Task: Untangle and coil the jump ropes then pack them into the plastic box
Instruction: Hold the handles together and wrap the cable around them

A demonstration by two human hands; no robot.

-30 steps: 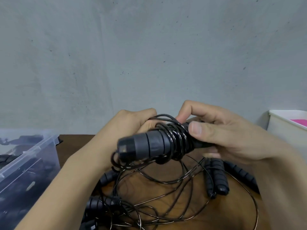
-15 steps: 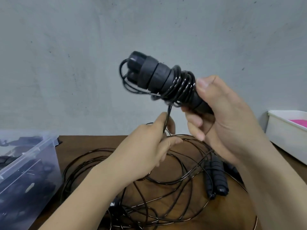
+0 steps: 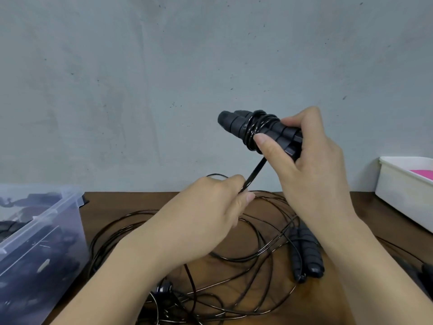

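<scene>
The right hand (image 3: 311,165) was raised over the far side of the wooden table (image 3: 121,202). Its fingers and thumb were curled round a pair of black jump rope handles (image 3: 234,124), held side by side. The handles tilted, with their free ends pointing up and to the left. Several turns of glossy black cord (image 3: 259,124) were wound round the middle of the handles, and the thumb tip pressed against those turns.

From the bottom of the winding a taut stretch of cord (image 3: 254,175) ran down and to the left into the left hand (image 3: 210,216). That hand pinched it between the thumb and curled fingers, lower and nearer than the right hand.

Under both hands a loose tangle of black cords (image 3: 234,261) lay spread across the table. A second pair of handles (image 3: 304,254) lay in it side by side on the right, close to the right forearm.

The clear plastic box (image 3: 44,215) stood at the left edge of the table, apart from the hands. It held dark rope shapes, too blurred to tell apart. At the far right stood a white tray (image 3: 403,195) with something pink (image 3: 421,172) inside. A grey wall (image 3: 140,78) rose behind the table.
</scene>
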